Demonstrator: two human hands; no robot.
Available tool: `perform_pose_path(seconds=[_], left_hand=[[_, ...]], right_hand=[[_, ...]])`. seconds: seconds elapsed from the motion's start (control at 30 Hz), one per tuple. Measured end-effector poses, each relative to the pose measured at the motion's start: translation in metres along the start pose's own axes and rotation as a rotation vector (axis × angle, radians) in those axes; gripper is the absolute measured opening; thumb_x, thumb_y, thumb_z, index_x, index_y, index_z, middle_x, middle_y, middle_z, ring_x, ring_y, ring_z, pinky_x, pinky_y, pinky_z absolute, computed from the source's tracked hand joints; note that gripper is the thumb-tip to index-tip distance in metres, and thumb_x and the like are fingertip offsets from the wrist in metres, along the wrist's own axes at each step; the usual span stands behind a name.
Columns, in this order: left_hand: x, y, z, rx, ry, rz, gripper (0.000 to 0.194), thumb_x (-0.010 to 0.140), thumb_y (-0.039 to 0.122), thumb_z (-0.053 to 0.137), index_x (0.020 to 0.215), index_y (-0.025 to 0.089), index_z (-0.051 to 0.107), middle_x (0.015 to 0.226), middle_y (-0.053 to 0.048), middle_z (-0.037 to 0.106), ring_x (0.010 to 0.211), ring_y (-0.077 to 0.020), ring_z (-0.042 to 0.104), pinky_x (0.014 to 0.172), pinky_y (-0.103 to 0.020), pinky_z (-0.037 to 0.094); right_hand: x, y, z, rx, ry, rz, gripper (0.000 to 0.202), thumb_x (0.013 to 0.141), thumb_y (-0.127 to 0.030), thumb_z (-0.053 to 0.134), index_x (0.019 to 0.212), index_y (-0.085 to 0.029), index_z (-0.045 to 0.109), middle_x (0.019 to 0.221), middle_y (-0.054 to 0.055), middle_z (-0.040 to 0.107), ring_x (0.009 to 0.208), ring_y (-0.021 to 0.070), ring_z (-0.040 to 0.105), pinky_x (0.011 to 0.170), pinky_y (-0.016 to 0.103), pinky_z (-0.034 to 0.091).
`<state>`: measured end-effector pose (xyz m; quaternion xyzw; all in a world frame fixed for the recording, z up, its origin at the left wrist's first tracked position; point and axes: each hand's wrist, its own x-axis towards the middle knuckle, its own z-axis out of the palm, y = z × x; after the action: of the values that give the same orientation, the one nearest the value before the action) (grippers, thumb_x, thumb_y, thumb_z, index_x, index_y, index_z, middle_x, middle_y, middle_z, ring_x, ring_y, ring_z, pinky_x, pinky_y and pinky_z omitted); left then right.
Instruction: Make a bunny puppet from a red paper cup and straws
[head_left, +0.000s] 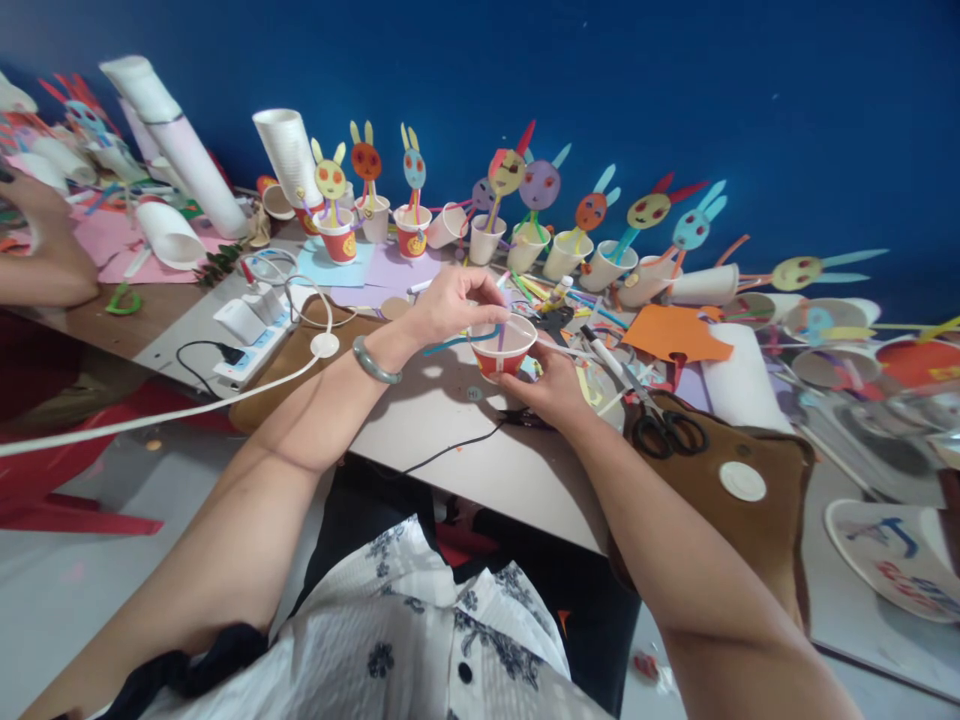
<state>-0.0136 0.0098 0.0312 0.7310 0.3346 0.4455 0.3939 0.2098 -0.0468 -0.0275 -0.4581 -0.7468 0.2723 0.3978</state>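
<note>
A red and white paper cup (496, 362) stands close above the pale table in front of me, its mouth facing up. My right hand (553, 385) grips it from the right, thumb on the near side. Over the rim, my left hand (459, 308) is closed in a pinch on a thin blue strip (454, 345), which reaches out to the left of the cup. A purple strip shows inside the cup. A white strip (566, 348) sticks out past my right hand. Whether the strips are fixed to the cup I cannot tell.
Rabbit-faced paper figures in cups (341, 240) line the blue wall. Scissors (670, 432) lie on a brown mat (739, 530) at right, near orange paper (675, 333). A power strip (251, 345) with a white cable lies left. Another person's arm (45, 240) rests far left.
</note>
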Motion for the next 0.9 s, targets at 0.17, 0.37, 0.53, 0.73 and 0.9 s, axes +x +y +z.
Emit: perform_pose_path(seconds=[0.17,0.37,0.53,0.73,0.9], left_hand=[[0.001,-0.001,0.001,0.083,0.038,-0.012,0.014,0.077,0.025,0.083,0.075,0.017,0.072,0.08,-0.003,0.075,0.079,-0.0167,0.066,0.074,-0.031,0.05],[0.004,-0.006,0.008,0.062,0.081,0.006,0.006,0.077,0.02,0.078,0.076,0.017,0.073,0.078,-0.002,0.075,0.077,-0.0159,0.066,0.076,-0.031,0.052],[0.006,-0.012,0.008,0.005,0.071,-0.035,0.008,0.077,0.022,0.08,0.081,0.017,0.075,0.082,-0.003,0.078,0.079,-0.0165,0.07,0.078,-0.031,0.055],[0.005,-0.016,0.005,-0.056,-0.002,-0.098,0.015,0.075,0.025,0.083,0.085,0.015,0.078,0.086,-0.005,0.079,0.081,-0.0178,0.071,0.078,-0.033,0.056],[0.003,-0.015,0.005,-0.061,-0.031,-0.069,0.011,0.075,0.024,0.08,0.081,0.016,0.077,0.082,-0.003,0.077,0.08,-0.0162,0.069,0.08,-0.032,0.056]], right_hand=[[-0.002,0.002,0.001,-0.037,0.011,0.027,0.049,0.076,-0.053,0.087,0.114,-0.023,0.079,0.133,0.011,0.078,0.125,0.038,0.072,0.115,0.053,0.055],[0.0,0.004,0.002,-0.018,0.018,-0.003,0.048,0.076,-0.053,0.088,0.112,-0.022,0.08,0.132,0.013,0.078,0.126,0.0384,0.071,0.115,0.053,0.055],[0.002,0.004,0.002,0.029,0.002,-0.007,0.054,0.075,-0.053,0.089,0.119,-0.023,0.079,0.139,0.012,0.076,0.129,0.0387,0.07,0.115,0.054,0.055],[0.0,0.007,0.002,0.022,-0.044,0.055,0.055,0.074,-0.053,0.09,0.119,-0.023,0.079,0.142,0.013,0.075,0.13,0.0394,0.07,0.117,0.056,0.054],[0.0,0.01,0.003,0.026,-0.082,0.094,0.054,0.073,-0.054,0.09,0.115,-0.023,0.08,0.142,0.013,0.074,0.134,0.0403,0.068,0.118,0.057,0.052]])
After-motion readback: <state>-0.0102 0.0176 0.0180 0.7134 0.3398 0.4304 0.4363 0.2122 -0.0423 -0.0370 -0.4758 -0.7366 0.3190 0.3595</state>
